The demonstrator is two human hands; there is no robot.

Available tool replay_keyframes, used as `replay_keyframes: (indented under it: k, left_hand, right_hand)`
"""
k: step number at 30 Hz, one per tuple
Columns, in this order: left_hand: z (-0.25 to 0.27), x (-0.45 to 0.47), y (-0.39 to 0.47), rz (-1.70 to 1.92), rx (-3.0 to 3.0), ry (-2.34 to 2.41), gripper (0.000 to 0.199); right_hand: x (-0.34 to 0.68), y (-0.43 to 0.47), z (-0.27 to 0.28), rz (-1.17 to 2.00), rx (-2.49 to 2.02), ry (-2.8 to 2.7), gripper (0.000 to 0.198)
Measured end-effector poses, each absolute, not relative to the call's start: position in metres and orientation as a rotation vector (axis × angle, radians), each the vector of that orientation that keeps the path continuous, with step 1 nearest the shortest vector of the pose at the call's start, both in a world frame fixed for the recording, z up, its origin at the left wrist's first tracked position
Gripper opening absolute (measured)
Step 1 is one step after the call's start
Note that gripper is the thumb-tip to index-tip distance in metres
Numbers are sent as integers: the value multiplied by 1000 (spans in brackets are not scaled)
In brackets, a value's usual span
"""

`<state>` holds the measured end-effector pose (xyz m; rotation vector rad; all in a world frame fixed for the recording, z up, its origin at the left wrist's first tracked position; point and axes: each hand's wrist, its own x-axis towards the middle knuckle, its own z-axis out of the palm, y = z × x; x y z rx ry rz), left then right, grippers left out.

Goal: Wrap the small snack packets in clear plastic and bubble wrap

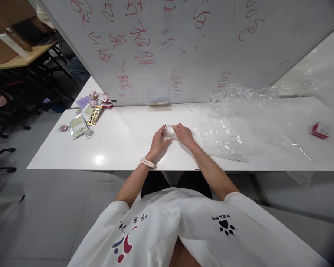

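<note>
Between my hands, on the white table (128, 144), is a small bundle of crinkled clear plastic (170, 131); something reddish shows at its left end, but what it is I cannot make out. My left hand (157, 142), with a pale pink band on the wrist, curls around the left end, thumb toward me. My right hand (184, 134) grips the right end with its fingers bent. Just right of that hand spreads a large heap of clear plastic bags or film (222, 135).
At the table's left end lie several small packets, among them a green-and-white packet (78, 126) and a gold packet (95, 115). A whiteboard (167, 55) with red writing stands along the back edge. A red-and-white box (320, 131) sits at far right.
</note>
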<state>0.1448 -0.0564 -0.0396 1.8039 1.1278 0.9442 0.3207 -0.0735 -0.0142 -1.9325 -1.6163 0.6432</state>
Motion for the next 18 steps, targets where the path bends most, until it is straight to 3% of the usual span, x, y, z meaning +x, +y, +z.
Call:
replay_keyframes:
  k: [4,8,11,15,18]
  left_hand:
    - [-21,147,-60,848,1896,986,69]
    - [6,155,-73,823,1939,689,46]
    - [14,170,-82,854,1834,774,34]
    - [18,196,-97,799,1685,867,36]
    - [25,216,-108,680,1697,844,38]
  right_hand:
    - [325,-91,-12,1036,-1685,-1385,47]
    - [336,-126,-4,1586,-1322,-1099,49]
    - [347,-152,6,1421,-1382,-1117,51]
    - [362,-184,20,1044,-1445,-1382,49]
    - [375,-203,27,1031,-1489,-1430,50]
